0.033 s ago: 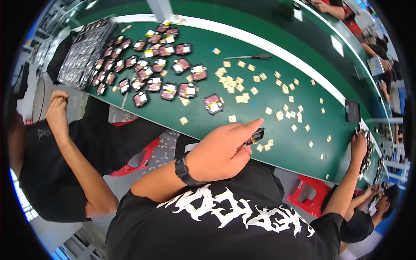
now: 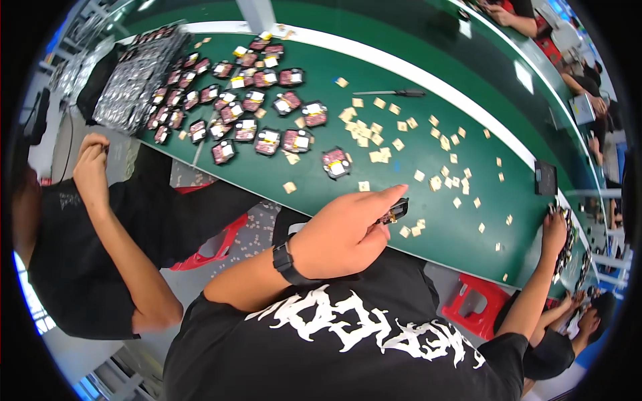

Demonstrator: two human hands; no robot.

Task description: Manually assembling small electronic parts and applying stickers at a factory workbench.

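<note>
My left hand (image 2: 338, 234), with a black watch on its wrist, is closed round a small black-cased electronic module (image 2: 396, 212), gripped between thumb and fingers above the table's near edge. Its inner side shows a bit of copper and yellow; the rest is hidden by the hand. Far to the right, my right hand (image 2: 554, 234) has its fingers closed at a heap of small black parts (image 2: 568, 240). What sits in those fingers is too small to make out. A similar module, reddish with a white label (image 2: 336, 163), lies on the green table (image 2: 267, 177) beyond my left hand.
Many black-cased modules (image 2: 244, 129) spread over the table's left, before stacked clear plastic trays (image 2: 127, 93). Small cream squares (image 2: 361, 131) lie scattered mid-table. A knife-like tool (image 2: 394, 93) and a black box (image 2: 545, 178) lie farther off. A co-worker's hand (image 2: 91, 167) is at left.
The table and the things on it have shifted slightly right and down in the picture. My left hand keeps its hold on the module; my right hand stays at the heap.
</note>
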